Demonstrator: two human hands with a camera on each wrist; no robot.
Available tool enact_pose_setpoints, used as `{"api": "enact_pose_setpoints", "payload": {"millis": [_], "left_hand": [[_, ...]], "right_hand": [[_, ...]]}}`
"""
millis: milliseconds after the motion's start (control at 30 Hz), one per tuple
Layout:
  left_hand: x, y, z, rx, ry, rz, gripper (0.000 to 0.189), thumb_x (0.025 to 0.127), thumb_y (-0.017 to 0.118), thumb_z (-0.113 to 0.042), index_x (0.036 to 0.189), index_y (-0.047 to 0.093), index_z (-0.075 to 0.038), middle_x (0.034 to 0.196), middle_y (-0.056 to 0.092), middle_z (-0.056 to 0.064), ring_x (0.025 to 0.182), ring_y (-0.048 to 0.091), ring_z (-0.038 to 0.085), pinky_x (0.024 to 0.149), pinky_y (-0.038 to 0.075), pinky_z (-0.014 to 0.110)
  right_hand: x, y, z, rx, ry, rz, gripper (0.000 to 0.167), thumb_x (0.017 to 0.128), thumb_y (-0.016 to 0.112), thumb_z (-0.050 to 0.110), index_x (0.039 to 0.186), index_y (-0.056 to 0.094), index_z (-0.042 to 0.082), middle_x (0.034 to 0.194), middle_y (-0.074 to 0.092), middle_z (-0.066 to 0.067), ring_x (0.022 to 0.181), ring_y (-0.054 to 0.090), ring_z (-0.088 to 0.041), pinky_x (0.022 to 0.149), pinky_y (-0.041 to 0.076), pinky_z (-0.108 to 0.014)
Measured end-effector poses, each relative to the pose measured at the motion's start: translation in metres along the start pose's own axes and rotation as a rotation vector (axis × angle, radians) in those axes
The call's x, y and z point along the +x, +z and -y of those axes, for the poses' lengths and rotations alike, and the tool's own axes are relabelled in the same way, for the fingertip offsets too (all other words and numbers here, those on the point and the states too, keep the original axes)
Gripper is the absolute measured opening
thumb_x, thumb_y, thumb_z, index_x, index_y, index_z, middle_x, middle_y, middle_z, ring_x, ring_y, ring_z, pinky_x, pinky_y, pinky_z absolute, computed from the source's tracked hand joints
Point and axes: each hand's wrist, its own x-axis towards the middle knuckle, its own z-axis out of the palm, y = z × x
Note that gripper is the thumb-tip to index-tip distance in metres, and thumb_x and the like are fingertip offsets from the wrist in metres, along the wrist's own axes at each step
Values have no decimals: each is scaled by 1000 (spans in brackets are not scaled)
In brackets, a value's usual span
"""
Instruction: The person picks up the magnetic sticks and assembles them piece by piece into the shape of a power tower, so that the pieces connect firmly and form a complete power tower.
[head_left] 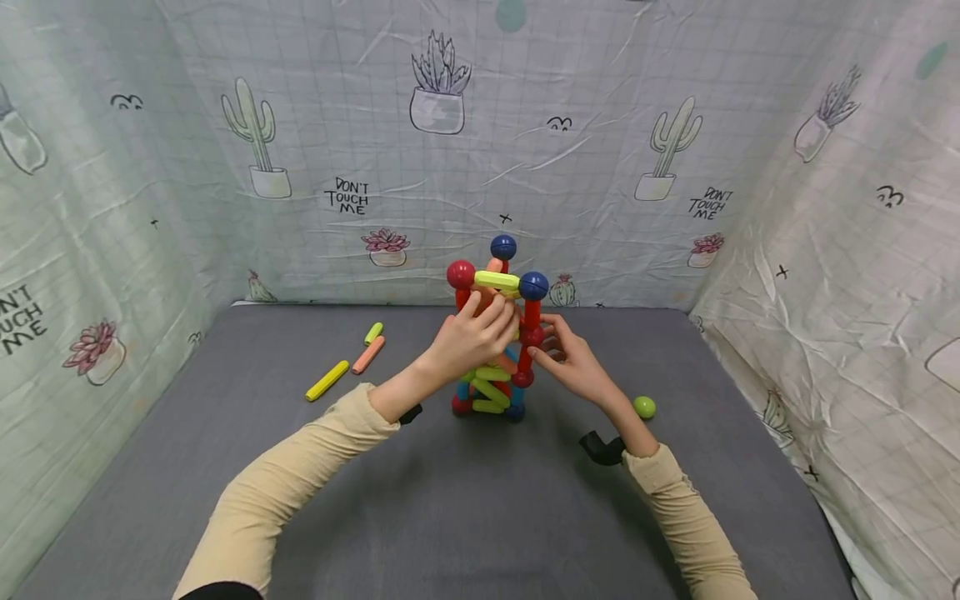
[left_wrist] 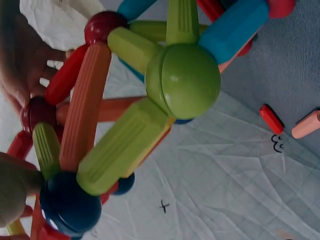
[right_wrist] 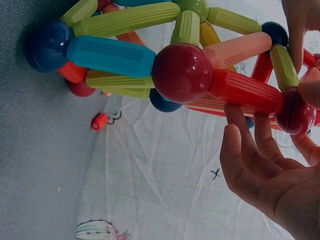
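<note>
A tower of magnetic sticks and balls (head_left: 491, 390) stands on the table, in green, blue, red and orange. High on its near side, my left hand (head_left: 480, 332) holds the frame with bent fingers, close to a short green stick (right_wrist: 285, 67) that joins a blue ball (right_wrist: 274, 35) and a maroon ball (right_wrist: 295, 110). From the right, my right hand (head_left: 573, 362) pinches that maroon ball between thumb and finger, its other fingers under a red stick (right_wrist: 245, 92). Topping the tower are a red ball (head_left: 461, 274) and two blue balls, with a yellow-green stick (head_left: 497, 280) between two of them. The left fingertips are partly hidden.
Left of the tower lie a yellow stick (head_left: 327, 381), an orange stick (head_left: 368, 355) and a short green stick (head_left: 373, 333). A loose green ball (head_left: 644, 407) sits by the right wrist. A red stick (left_wrist: 271, 119) lies behind the tower. Printed cloth walls surround the grey table (head_left: 465, 517).
</note>
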Motion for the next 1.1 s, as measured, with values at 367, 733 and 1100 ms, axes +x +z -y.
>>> {"api": "enact_pose_setpoints", "payload": {"millis": [367,733,1100], "left_hand": [[6,8,-5,52,-85,-63,11,88,54,-20,90,64,-14,88,62,1,86,53,17,68,42,29],[5,5,1,9,-48,-148,14,88,54,-26,89,65,-17,91,63,0,86,55,15,65,42,26],[-3,5,-2,-52,-2,-225,14,89,52,-19,93,64,-14,92,64,1,90,56,19,77,42,34]], "right_hand": [[2,2,-8,19,26,-4,45,90,51,12,130,33,7,105,55,-20,89,61,-31,74,51,-42],[3,3,-20,12,-5,-8,45,90,51,18,131,33,11,105,56,-16,88,62,-26,72,52,-36],[-6,4,6,11,-19,-31,44,89,50,6,129,33,0,105,55,-23,86,61,-34,72,51,-43]]}}
